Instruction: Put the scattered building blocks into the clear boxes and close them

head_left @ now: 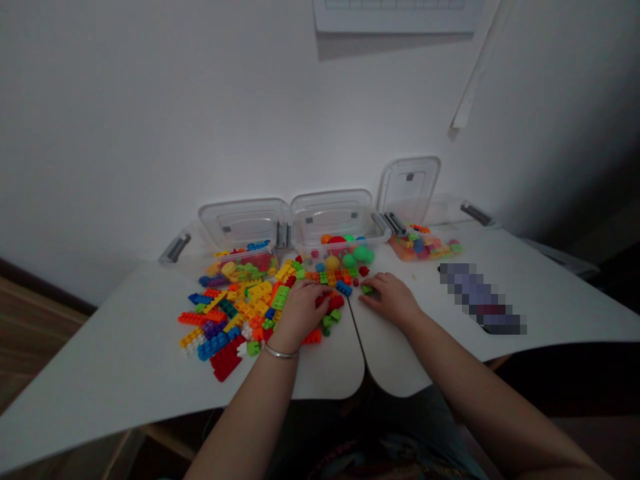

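The curled left hand (300, 310) rests on a heap of plastic building bricks (245, 310), the half-closed right hand (393, 300) touches a green brick (367, 289), any grip unclear, with open clear plastic boxes (330, 217) beyond both hands.

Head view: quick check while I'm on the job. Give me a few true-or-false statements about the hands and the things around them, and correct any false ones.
The left hand rests on the heap of plastic building bricks: true.
The right hand has its fingers beside a small green brick: true.
The metal bangle is on the right wrist: false, it is on the left wrist.
The clear plastic boxes have their lids shut: false, the lids stand open.
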Available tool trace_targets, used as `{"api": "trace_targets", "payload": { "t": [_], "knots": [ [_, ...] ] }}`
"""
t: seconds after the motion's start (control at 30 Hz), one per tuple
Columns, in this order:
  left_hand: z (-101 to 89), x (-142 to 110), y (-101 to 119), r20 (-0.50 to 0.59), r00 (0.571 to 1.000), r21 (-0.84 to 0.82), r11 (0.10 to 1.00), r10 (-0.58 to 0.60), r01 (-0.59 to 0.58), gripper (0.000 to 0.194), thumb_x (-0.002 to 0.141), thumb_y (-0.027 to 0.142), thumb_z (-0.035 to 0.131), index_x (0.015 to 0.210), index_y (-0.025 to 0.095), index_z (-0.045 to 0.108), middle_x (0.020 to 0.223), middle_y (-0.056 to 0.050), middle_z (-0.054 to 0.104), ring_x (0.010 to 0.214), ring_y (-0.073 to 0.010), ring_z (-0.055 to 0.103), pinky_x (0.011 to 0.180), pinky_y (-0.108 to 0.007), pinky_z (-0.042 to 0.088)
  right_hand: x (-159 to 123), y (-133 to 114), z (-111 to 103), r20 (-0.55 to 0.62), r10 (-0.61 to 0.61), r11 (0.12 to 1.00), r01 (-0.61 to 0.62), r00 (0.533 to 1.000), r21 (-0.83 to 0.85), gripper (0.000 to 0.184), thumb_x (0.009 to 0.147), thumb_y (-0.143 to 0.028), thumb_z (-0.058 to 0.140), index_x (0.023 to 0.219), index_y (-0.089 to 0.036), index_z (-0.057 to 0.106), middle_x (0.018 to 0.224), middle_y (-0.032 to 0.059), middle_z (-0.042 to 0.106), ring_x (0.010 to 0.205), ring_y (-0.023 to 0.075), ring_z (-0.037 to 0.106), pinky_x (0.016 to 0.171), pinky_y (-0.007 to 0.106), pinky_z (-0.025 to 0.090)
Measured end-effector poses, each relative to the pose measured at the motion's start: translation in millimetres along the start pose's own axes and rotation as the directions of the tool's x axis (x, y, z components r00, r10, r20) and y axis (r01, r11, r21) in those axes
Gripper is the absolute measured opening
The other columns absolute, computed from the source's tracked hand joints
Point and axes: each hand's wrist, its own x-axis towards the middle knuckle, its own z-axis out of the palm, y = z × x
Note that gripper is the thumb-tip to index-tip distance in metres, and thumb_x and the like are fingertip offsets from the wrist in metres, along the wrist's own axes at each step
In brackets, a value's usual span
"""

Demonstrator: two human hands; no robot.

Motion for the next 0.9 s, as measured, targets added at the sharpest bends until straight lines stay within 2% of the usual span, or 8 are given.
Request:
{"api": "trace_targets", "payload": {
  "t": [0.13, 0.27, 0.4, 0.5, 0.63, 0.73, 0.83, 0.9],
  "knots": [
    [0.6, 0, -1, 0.001, 1.000, 0.006, 1.000, -0.002, 0.002, 0.024, 0.085, 0.022, 0.060, 0.105, 0.022, 0.073, 0.100, -0.007, 0.071, 0.102, -0.0234, 0.056, 0.094, -0.039, 0.047, 0, -4, 1, -0.002, -0.006, 1.000, 0.006, 1.000, 0.012, 0.018, 0.086, -0.034, 0.061, 0.096, -0.022, 0.070, 0.096, 0.0085, 0.068, 0.092, 0.0243, 0.062, 0.082, 0.037, 0.049],
    [0.2, 0, -1, 0.000, 1.000, 0.001, 1.000, -0.001, 0.001, 0.023, 0.086, 0.023, 0.060, 0.105, 0.022, 0.073, 0.101, -0.006, 0.070, 0.103, -0.0235, 0.056, 0.095, -0.039, 0.047, 1, -1, 4, -0.077, -0.011, 0.980, 0.026, 0.997, 0.197, 0.019, 0.085, -0.026, 0.060, 0.101, -0.022, 0.069, 0.097, 0.0069, 0.069, 0.092, 0.0221, 0.062, 0.084, 0.037, 0.050],
    [-1.7, 1, 1, 0.008, 1.000, 0.002, 1.000, -0.001, 0.001, 0.023, 0.086, 0.022, 0.059, 0.104, 0.021, 0.073, 0.100, -0.006, 0.071, 0.102, -0.0235, 0.056, 0.095, -0.039, 0.046, 4, 6, 1, -0.200, 0.132, 0.912, -0.040, 0.971, 0.409, 0.018, 0.081, -0.034, 0.063, 0.092, -0.021, 0.067, 0.084, 0.0054, 0.068, 0.069, 0.0177, 0.060, 0.066, 0.033, 0.052],
    [-2.5, 1, 2, 0.011, 1.000, 0.002, 1.000, -0.007, 0.007, 0.024, 0.086, 0.022, 0.059, 0.105, 0.022, 0.073, 0.100, -0.006, 0.071, 0.102, -0.0235, 0.056, 0.094, -0.039, 0.047, 8, 13, -8, -0.323, 0.249, 0.857, -0.052, 0.913, 0.513, 0.022, 0.078, -0.043, 0.064, 0.086, -0.021, 0.063, 0.077, 0.0040, 0.066, 0.065, 0.0171, 0.059, 0.062, 0.032, 0.052],
    [-2.2, 1, 2, 0.018, 1.000, -0.003, 1.000, -0.012, 0.012, 0.025, 0.086, 0.021, 0.059, 0.106, 0.023, 0.073, 0.100, -0.006, 0.072, 0.101, -0.0238, 0.057, 0.094, -0.040, 0.047, 20, 28, -31, -0.497, 0.322, 0.818, 0.027, 0.806, 0.575, 0.027, 0.077, -0.046, 0.065, 0.086, -0.021, 0.058, 0.084, 0.0045, 0.066, 0.070, 0.0164, 0.061, 0.069, 0.033, 0.054],
    [-1.9, 1, 1, 0.016, 1.000, 0.000, 1.000, -0.008, 0.008, 0.025, 0.085, 0.021, 0.060, 0.106, 0.022, 0.073, 0.101, -0.006, 0.072, 0.102, -0.0235, 0.057, 0.095, -0.040, 0.047, 35, 42, -59, -0.568, 0.350, 0.862, -0.018, 0.745, 0.507, 0.026, 0.077, -0.044, 0.066, 0.087, -0.021, 0.060, 0.086, 0.0047, 0.067, 0.073, 0.0171, 0.062, 0.069, 0.033, 0.052],
    [-1.8, 2, 1, 0.016, 1.000, 0.006, 1.000, -0.007, 0.007, 0.025, 0.085, 0.021, 0.060, 0.106, 0.023, 0.073, 0.101, -0.006, 0.072, 0.103, -0.0239, 0.057, 0.095, -0.040, 0.047, 51, 56, -86, -0.620, 0.344, 0.918, -0.113, 0.706, 0.381, 0.025, 0.076, -0.040, 0.065, 0.090, -0.020, 0.062, 0.087, 0.0049, 0.068, 0.074, 0.0180, 0.062, 0.066, 0.032, 0.050],
    [-1.8, 2, 1, 0.016, 1.000, 0.006, 1.000, -0.009, 0.009, 0.025, 0.085, 0.022, 0.060, 0.106, 0.023, 0.073, 0.101, -0.006, 0.072, 0.103, -0.0244, 0.057, 0.095, -0.040, 0.047, 60, 66, -98, -0.649, 0.329, 0.934, -0.133, 0.686, 0.332, 0.025, 0.078, -0.036, 0.062, 0.096, -0.020, 0.062, 0.093, 0.0062, 0.069, 0.078, 0.0186, 0.063, 0.067, 0.033, 0.050]
  ]
}}
